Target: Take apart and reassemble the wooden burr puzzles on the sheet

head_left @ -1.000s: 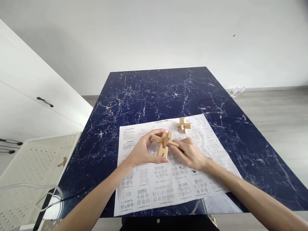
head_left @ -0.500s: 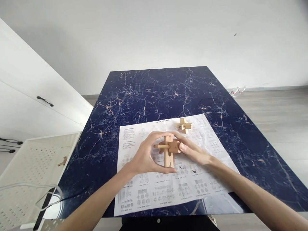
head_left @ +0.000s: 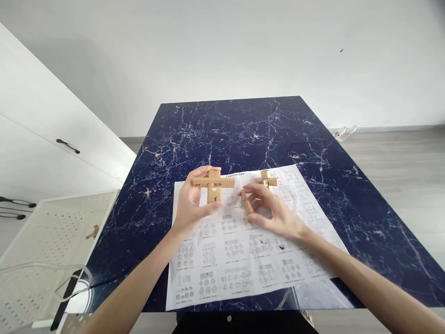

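Observation:
In my left hand [head_left: 190, 199] is a cross of two wooden puzzle pieces [head_left: 214, 188], raised over the printed sheet [head_left: 243, 280]. Its upright bar has a slot and dark marks; the crossbar bears a "2". Thumb and fingers grip the upright at its two ends. To the right, my right hand [head_left: 274, 211] pinches a separate wooden puzzle piece [head_left: 247, 204] between thumb and fingers, partly hidden by them. Just behind that hand an assembled wooden burr puzzle [head_left: 267, 177] sits on the sheet's upper part, its lower side partly covered.
The sheet with small diagrams lies on a dark blue marbled table [head_left: 222, 134]. At the left stands a white perforated cart [head_left: 38, 232] with a small wooden piece [head_left: 93, 232] and a white cable [head_left: 41, 266]. A white cabinet [head_left: 38, 120] is beyond it.
My hands have come apart. The left moved up and left with the crossed pieces, and the right drew away with a separate piece. A crossbar marked "2" now faces me.

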### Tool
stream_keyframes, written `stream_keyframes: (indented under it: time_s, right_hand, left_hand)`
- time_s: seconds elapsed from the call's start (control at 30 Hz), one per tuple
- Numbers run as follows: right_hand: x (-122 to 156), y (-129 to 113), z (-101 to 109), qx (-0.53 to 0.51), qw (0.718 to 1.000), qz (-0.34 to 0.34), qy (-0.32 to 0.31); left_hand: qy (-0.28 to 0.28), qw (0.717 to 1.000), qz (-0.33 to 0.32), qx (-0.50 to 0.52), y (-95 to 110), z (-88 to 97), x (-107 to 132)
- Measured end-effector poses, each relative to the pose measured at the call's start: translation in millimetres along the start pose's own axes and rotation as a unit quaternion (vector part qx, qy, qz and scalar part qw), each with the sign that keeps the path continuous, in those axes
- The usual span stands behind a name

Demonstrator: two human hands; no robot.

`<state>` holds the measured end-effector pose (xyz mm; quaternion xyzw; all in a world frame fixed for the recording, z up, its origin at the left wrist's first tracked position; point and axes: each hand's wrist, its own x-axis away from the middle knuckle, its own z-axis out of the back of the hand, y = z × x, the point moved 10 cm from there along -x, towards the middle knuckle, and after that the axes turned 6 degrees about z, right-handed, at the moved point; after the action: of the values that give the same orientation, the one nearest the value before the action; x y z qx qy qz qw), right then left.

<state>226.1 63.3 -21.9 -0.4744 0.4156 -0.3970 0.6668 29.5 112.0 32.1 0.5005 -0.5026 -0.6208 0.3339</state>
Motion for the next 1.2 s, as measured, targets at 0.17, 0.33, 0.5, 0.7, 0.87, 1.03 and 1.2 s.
stream_keyframes:
  time_s: [0.17, 0.33, 0.5, 0.7, 0.87, 1.03, 1.2]
  right_hand:
    - [3, -19, -12, 0.198, 0.976, 0.094, -0.001]
    - [5, -23, -2, 0.201, 0.973, 0.103, 0.045]
    - [8, -34, 2, 0.214, 0.965, 0.130, 0.078]
    - [11, -43, 4, 0.239, 0.951, 0.151, 0.125]
    - [12, -36, 10, 0.257, 0.946, 0.119, 0.157]
    - [11, -32, 14, 0.253, 0.948, 0.104, 0.164]
    - [14, -46, 18, 0.267, 0.931, 0.154, 0.195]
  left_hand:
    - [-0.025, 0.999, 0.027, 0.010, -9, -7.9, 2]
    - [-0.087, 0.994, 0.049, -0.046, -12, -26.2, 12]
    - [-0.140, 0.984, 0.073, -0.083, -15, -42.4, 20]
    - [-0.129, 0.985, 0.095, -0.072, -17, -44.1, 18]
    - [-0.136, 0.984, 0.095, -0.061, -16, -47.9, 22]
    - [-0.154, 0.981, 0.116, -0.031, -19, -52.7, 27]
    - [-0.056, 0.990, 0.132, -0.007, -20, -37.4, 20]
